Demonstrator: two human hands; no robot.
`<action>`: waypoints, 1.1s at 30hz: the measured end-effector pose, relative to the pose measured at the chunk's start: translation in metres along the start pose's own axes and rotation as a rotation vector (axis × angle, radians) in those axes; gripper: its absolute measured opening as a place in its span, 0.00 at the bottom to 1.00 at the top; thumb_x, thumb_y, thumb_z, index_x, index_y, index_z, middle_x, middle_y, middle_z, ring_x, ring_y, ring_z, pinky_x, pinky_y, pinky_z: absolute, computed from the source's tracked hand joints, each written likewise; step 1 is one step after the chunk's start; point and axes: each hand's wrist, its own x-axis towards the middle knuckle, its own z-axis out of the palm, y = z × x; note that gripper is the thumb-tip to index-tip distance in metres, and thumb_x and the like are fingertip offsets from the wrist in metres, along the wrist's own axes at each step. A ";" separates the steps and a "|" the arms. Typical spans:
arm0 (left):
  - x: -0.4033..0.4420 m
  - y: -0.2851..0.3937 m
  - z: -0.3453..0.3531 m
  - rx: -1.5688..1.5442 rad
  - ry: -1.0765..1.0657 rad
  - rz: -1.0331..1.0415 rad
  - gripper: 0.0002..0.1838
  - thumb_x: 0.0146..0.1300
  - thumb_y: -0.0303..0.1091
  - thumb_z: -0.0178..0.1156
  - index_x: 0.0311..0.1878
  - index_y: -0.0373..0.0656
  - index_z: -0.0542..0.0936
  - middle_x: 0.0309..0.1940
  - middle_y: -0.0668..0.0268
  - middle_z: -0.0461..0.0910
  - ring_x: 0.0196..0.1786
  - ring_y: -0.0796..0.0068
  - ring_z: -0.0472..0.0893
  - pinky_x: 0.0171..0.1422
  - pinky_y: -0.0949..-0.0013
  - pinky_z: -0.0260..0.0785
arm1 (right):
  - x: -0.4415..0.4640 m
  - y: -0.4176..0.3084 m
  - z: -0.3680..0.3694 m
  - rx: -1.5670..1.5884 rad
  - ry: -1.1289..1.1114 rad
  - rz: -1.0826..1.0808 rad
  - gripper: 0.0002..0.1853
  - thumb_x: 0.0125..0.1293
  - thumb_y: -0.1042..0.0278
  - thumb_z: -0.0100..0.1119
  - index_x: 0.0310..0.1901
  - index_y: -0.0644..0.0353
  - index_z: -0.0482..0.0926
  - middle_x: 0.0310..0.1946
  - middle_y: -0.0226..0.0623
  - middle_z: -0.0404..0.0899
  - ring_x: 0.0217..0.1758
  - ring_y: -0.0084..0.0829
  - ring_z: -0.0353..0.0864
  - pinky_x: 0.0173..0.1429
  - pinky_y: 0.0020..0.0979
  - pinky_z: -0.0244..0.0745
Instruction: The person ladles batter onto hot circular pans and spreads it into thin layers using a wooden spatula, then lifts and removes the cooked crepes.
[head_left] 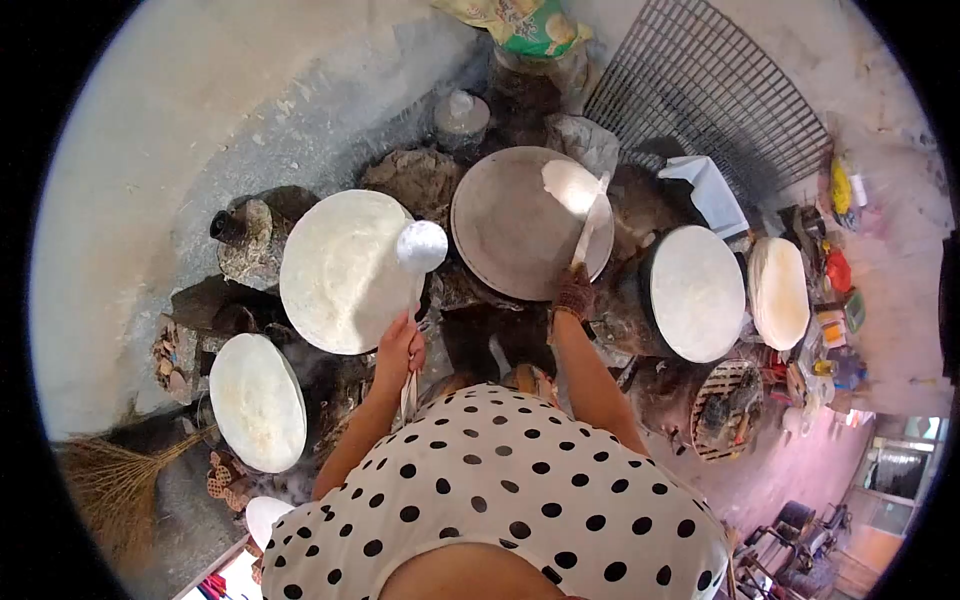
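My left hand (400, 347) is closed round the handle of a ladle (422, 246), whose pale round bowl hangs by the right edge of a griddle covered with a white sheet of batter (345, 270). My right hand (573, 293), in a brown glove or wrap, grips a flat wooden spreader (592, 225) over the round brown griddle (510, 225) in the middle. A patch of white batter (570, 186) lies on that griddle's upper right, at the spreader's far end.
More batter-covered griddles stand at the left (258, 402) and right (697, 293). Beside the right one is a pile of flat breads (778, 293). A metal grid (700, 90) leans behind, near a white container (708, 193). A straw broom (120, 485) is lower left.
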 end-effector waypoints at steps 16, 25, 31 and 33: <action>-0.019 -0.014 0.013 -0.251 0.119 -0.019 0.19 0.74 0.37 0.43 0.64 0.46 0.66 0.18 0.75 0.59 0.12 0.83 0.59 0.16 0.76 0.55 | 0.085 -0.028 -0.065 -0.632 -0.388 -0.560 0.23 0.69 0.57 0.45 0.63 0.51 0.69 0.62 0.35 0.69 0.63 0.36 0.70 0.63 0.34 0.67; -0.026 -0.034 0.044 -0.447 0.147 -0.071 0.20 0.74 0.39 0.43 0.65 0.44 0.64 0.17 0.78 0.59 0.13 0.86 0.58 0.17 0.76 0.57 | 0.093 -0.081 0.004 -0.873 -0.593 -0.508 0.23 0.67 0.52 0.49 0.58 0.56 0.75 0.54 0.45 0.78 0.57 0.43 0.75 0.62 0.41 0.69; -0.051 -0.032 0.078 -0.358 0.260 -0.045 0.17 0.75 0.37 0.41 0.62 0.44 0.67 0.17 0.78 0.58 0.12 0.85 0.59 0.17 0.76 0.55 | 0.146 -0.094 -0.065 -0.663 -0.639 -0.543 0.23 0.64 0.55 0.58 0.59 0.53 0.76 0.56 0.33 0.78 0.57 0.31 0.77 0.59 0.32 0.70; -0.058 -0.040 0.084 -0.365 0.357 -0.073 0.18 0.75 0.38 0.41 0.63 0.44 0.66 0.17 0.78 0.58 0.12 0.85 0.58 0.16 0.76 0.54 | 0.166 -0.064 -0.061 -0.717 -0.598 -0.546 0.23 0.65 0.54 0.56 0.59 0.51 0.76 0.56 0.34 0.78 0.57 0.33 0.77 0.60 0.33 0.70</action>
